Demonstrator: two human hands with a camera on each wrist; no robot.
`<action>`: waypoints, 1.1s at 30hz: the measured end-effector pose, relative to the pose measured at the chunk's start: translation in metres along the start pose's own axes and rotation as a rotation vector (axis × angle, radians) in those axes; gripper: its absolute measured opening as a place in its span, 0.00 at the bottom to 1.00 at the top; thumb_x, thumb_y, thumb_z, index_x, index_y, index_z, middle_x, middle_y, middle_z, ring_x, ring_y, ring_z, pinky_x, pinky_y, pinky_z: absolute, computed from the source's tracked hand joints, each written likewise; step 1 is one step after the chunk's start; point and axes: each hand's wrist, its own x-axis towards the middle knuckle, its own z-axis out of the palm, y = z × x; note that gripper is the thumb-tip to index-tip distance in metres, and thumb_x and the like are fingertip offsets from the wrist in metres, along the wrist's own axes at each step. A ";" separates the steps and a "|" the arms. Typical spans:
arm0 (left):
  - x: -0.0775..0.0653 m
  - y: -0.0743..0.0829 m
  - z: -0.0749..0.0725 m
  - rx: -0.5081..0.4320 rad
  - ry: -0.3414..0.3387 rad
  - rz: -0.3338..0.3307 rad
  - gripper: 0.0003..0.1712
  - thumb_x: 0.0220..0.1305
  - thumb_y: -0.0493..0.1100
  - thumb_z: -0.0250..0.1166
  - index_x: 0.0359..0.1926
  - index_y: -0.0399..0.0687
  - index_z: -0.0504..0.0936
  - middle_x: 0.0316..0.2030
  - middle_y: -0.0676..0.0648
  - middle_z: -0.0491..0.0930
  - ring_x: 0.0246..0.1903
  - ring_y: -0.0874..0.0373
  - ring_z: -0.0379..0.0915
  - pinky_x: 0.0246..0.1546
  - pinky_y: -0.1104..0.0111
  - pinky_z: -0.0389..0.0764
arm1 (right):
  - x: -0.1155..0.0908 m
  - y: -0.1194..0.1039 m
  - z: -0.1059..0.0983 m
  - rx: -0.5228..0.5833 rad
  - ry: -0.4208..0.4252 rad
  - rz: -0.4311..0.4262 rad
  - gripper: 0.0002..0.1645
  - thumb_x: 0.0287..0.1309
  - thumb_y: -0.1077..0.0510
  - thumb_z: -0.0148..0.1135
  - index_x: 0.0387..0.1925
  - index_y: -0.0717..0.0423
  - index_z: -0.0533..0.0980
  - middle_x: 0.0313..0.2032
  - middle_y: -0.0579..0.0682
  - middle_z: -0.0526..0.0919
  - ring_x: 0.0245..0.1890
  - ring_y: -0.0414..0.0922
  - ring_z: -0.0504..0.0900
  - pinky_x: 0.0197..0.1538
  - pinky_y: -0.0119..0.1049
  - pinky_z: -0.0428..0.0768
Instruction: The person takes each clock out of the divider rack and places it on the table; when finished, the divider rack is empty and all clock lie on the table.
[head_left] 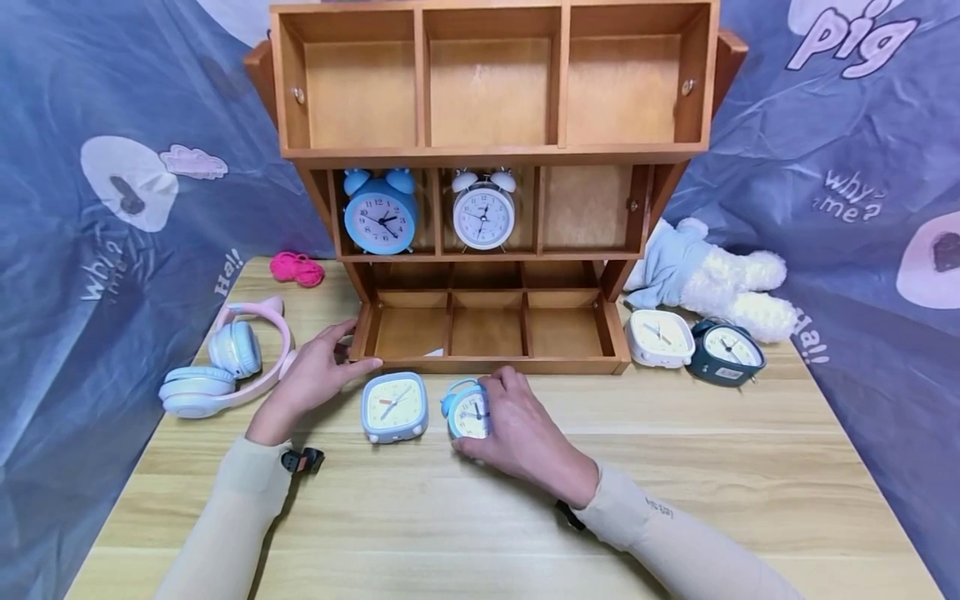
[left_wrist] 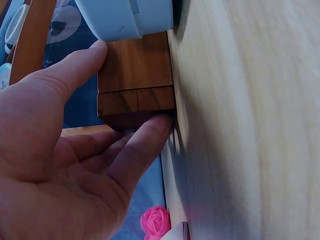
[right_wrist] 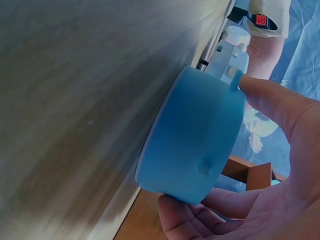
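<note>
My left hand [head_left: 318, 368] grips the lower left corner of a wooden shelf [head_left: 495, 366]. In the left wrist view its thumb lies at one side of the wooden end [left_wrist: 136, 102] and its fingers at the other. With thumb and fingers, my right hand [head_left: 531, 433] holds a small blue twin-bell alarm clock [head_left: 467, 414], its face up and partly covered by the hand. The right wrist view shows this clock's rounded blue casing [right_wrist: 192, 132] close over the table. Between my hands lies a rounded-square pale blue alarm clock [head_left: 393, 404], face up in front of the shelf.
A blue twin-bell clock [head_left: 380, 218] and a white one [head_left: 483, 217] stand in the middle tier. Right of the shelf lie a white square clock [head_left: 660, 337], a dark green clock [head_left: 726, 352] and a plush toy [head_left: 705, 275]. Headphones [head_left: 198, 392] and pink yarn [head_left: 297, 269] lie left.
</note>
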 end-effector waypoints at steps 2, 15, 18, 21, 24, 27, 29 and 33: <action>0.000 0.000 0.000 0.000 0.002 0.002 0.59 0.73 0.66 0.75 0.89 0.40 0.59 0.82 0.31 0.70 0.70 0.32 0.79 0.68 0.38 0.83 | 0.000 0.000 0.000 0.001 0.005 0.002 0.58 0.47 0.39 0.91 0.69 0.69 0.78 0.58 0.58 0.79 0.55 0.52 0.79 0.58 0.46 0.87; -0.001 0.000 -0.001 0.009 0.006 -0.003 0.59 0.73 0.66 0.75 0.89 0.40 0.59 0.81 0.30 0.70 0.70 0.33 0.80 0.69 0.38 0.82 | 0.000 -0.001 -0.002 0.011 0.042 -0.032 0.59 0.49 0.38 0.90 0.71 0.69 0.77 0.63 0.60 0.80 0.58 0.54 0.80 0.64 0.49 0.86; -0.002 -0.001 0.000 0.014 0.004 -0.003 0.60 0.73 0.67 0.74 0.89 0.40 0.59 0.81 0.30 0.70 0.70 0.33 0.80 0.69 0.38 0.82 | -0.001 -0.002 -0.004 0.015 0.048 -0.027 0.59 0.50 0.38 0.89 0.73 0.68 0.76 0.65 0.60 0.80 0.61 0.55 0.81 0.67 0.51 0.85; -0.003 -0.002 0.001 0.013 0.006 -0.001 0.60 0.73 0.67 0.75 0.89 0.40 0.59 0.80 0.30 0.71 0.69 0.33 0.80 0.69 0.38 0.82 | 0.000 -0.003 -0.007 0.029 0.058 -0.017 0.58 0.50 0.39 0.89 0.74 0.66 0.76 0.67 0.60 0.80 0.64 0.56 0.81 0.70 0.52 0.84; -0.003 -0.002 0.001 0.008 0.006 -0.002 0.59 0.74 0.65 0.75 0.89 0.40 0.59 0.80 0.30 0.71 0.69 0.33 0.80 0.69 0.38 0.82 | 0.001 -0.005 -0.013 0.039 0.059 -0.007 0.58 0.51 0.39 0.89 0.75 0.63 0.76 0.67 0.58 0.79 0.66 0.56 0.80 0.70 0.52 0.84; -0.002 -0.001 0.001 0.004 0.004 -0.007 0.59 0.74 0.65 0.75 0.89 0.39 0.59 0.80 0.30 0.71 0.69 0.33 0.80 0.69 0.38 0.82 | 0.005 -0.005 -0.021 0.042 0.065 0.000 0.58 0.51 0.39 0.90 0.76 0.62 0.75 0.67 0.58 0.79 0.67 0.56 0.79 0.71 0.52 0.84; -0.002 -0.001 0.001 0.005 0.003 -0.009 0.59 0.74 0.65 0.75 0.89 0.40 0.59 0.80 0.30 0.71 0.70 0.33 0.80 0.69 0.39 0.83 | 0.008 -0.004 -0.028 0.052 0.075 0.012 0.58 0.51 0.39 0.90 0.76 0.61 0.75 0.69 0.58 0.78 0.68 0.56 0.79 0.72 0.54 0.84; 0.000 0.000 0.000 0.005 0.002 -0.007 0.59 0.73 0.67 0.74 0.89 0.40 0.59 0.80 0.30 0.71 0.70 0.33 0.80 0.69 0.39 0.83 | 0.014 -0.005 -0.042 0.080 0.109 0.041 0.58 0.52 0.39 0.90 0.78 0.59 0.74 0.72 0.57 0.76 0.72 0.57 0.77 0.73 0.57 0.83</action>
